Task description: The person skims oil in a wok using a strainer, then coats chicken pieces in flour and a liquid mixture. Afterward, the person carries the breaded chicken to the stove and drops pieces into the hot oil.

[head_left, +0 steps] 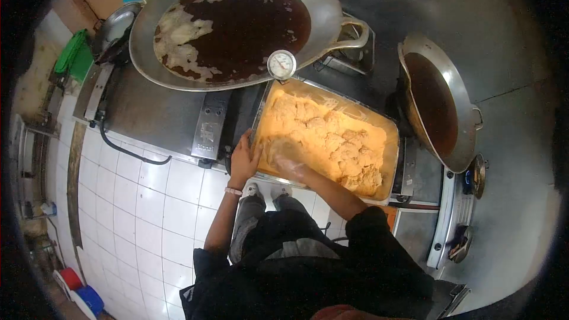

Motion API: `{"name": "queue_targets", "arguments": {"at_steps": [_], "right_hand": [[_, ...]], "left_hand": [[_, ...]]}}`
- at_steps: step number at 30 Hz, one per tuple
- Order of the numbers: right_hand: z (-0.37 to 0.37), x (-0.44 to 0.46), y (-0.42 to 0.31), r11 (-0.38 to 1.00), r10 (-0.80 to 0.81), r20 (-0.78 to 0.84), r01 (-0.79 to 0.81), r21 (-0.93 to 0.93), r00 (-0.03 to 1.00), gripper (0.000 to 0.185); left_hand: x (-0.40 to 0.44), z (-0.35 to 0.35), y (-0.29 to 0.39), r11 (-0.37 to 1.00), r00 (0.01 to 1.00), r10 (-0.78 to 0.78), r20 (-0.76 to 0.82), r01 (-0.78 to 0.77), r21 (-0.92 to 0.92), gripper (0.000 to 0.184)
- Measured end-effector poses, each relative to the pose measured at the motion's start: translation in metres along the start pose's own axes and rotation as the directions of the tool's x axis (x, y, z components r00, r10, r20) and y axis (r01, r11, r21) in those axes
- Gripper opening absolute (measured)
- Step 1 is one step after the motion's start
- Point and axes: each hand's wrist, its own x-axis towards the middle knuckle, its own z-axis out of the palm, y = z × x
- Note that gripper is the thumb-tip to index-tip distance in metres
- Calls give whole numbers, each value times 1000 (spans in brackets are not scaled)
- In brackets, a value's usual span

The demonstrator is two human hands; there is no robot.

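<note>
A rectangular metal tray (388, 127) holds orange-yellow flour-like coating and several lumpy coated pieces (349, 154), whose kind I cannot make out. My right hand (285, 159) is down in the coating at the tray's left part; motion smears its fingers, and anything in them is hidden. At the tray's left edge rests my left hand (243, 159), thumb and fingers apart, touching the rim. A bracelet circles the left wrist.
Just beyond the tray is a large wok (332, 21) of dark, partly foamy oil, with a dial thermometer (281, 64) at its near rim. Another wok (465, 92) of dark liquid stands right. A Rinnai-marked stove (160, 106) is left, above the white tiled floor (142, 201).
</note>
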Motion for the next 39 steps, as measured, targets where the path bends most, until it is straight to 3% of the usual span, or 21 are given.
{"name": "queue_targets", "arguments": {"at_steps": [2, 5, 6, 9, 11, 12, 13, 14, 15, 17, 18, 20, 22, 26, 30, 31, 32, 34, 36, 38, 39], "right_hand": [[-24, -11, -17, 848, -159, 133, 204, -490, 978, 37], [-40, -26, -42, 189, -208, 417, 454, -871, 885, 28], [-40, -34, -65, 189, -201, 418, 453, -871, 886, 28], [-37, -56, -114, 289, -165, 32, 79, -954, 986, 28], [-45, -58, -97, 831, -78, -99, 9, -556, 992, 25], [-48, -55, -90, 969, -19, -137, -15, -246, 990, 24], [-50, -54, -82, 995, 47, -152, -33, 93, 987, 23], [-51, -51, -75, 906, 112, -141, -42, 422, 984, 21], [-47, -49, -72, 905, 109, -139, -40, 425, 984, 21], [-34, -45, -62, 970, 139, -23, -141, -198, 990, 27], [-25, -43, -57, 854, 177, 24, -142, -500, 984, 31], [-7, -38, -42, 382, 278, 65, -48, -923, 958, 38], [11, -20, -28, 314, 277, 110, 19, -949, 955, 41], [8, -12, -57, 712, 124, 137, 8, -702, 983, 47], [30, -33, -136, 971, 113, -115, -134, -196, 987, 55], [33, -21, -136, 940, 186, -133, -215, -266, 974, 55], [24, 6, -106, 845, 202, -76, -213, -491, 976, 54], [6, 57, -46, 518, 233, 37, -92, -850, 972, 51], [19, 59, -16, 804, 122, 156, -5, -595, 980, 51], [28, 38, -20, 899, 61, 200, 33, -436, 978, 51], [31, 14, -48, 668, 73, 237, 129, -733, 969, 48]], "left_hand": [[1, 2, -5, 999, 1000, 16, -9, -16, -39, 56], [1, 0, -1, 1000, 1000, 7, -15, -6, 8, 56], [1, 0, -3, 1000, 1000, 0, -14, 0, 3, 56], [1, 0, 0, 999, 999, 36, -38, -36, -5, 56], [-1, 4, -4, 998, 997, 55, -45, -56, -11, 55], [1, 4, -6, 996, 994, 83, -72, -84, -8, 55], [0, 4, -5, 998, 997, 64, -51, -64, -16, 55], [0, 3, -4, 998, 997, 64, -49, -65, -14, 55], [1, 2, -3, 998, 997, 66, -47, -67, -21, 55], [2, 0, -1, 998, 996, 65, -55, -67, -20, 54], [2, 1, 0, 998, 997, 55, -50, -56, -26, 54], [2, 0, 1, 999, 998, 40, -50, -42, -30, 54], [1, 0, 2, 999, 998, 46, -46, -46, 1, 55], [2, 0, -3, 995, 992, 104, -72, -103, 5, 55], [0, 1, -2, 996, 997, 66, -41, -69, -62, 53], [0, 1, -3, 996, 996, 72, -51, -75, -51, 53], [2, 1, -3, 996, 995, 80, -64, -83, -39, 53], [1, 1, -3, 996, 997, 69, -45, -72, -50, 53], [3, -1, -5, 997, 998, 57, -31, -59, -54, 53], [1, 2, -6, 998, 999, 41, -35, -42, -41, 53], [-1, 3, -5, 998, 998, 41, -39, -42, -47, 53]]}}
